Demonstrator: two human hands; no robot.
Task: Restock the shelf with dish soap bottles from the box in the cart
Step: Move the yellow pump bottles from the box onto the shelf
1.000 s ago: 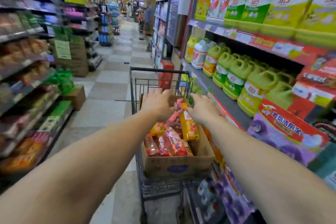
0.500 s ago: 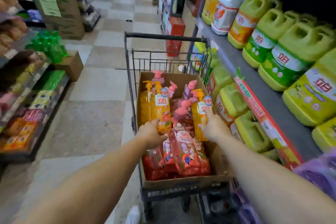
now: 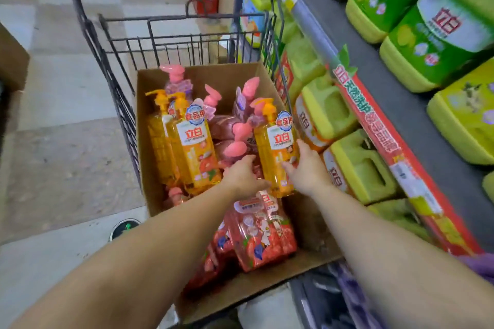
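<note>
While both arms stretch forward, left hand (image 3: 244, 176) and right hand (image 3: 307, 165) fingers clasp the orange bottle (image 3: 276, 149).

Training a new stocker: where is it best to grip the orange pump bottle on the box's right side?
Probably around the orange pump bottle's straight lower body, one hand per side, from the near end. It stands upright against the box wall; the pump head looks too slim. Both the left hand and right hand already flank it.

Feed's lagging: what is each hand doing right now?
Left hand: closed on upright orange plastic pump bottle.
Right hand: closed on the same bottle.
</note>
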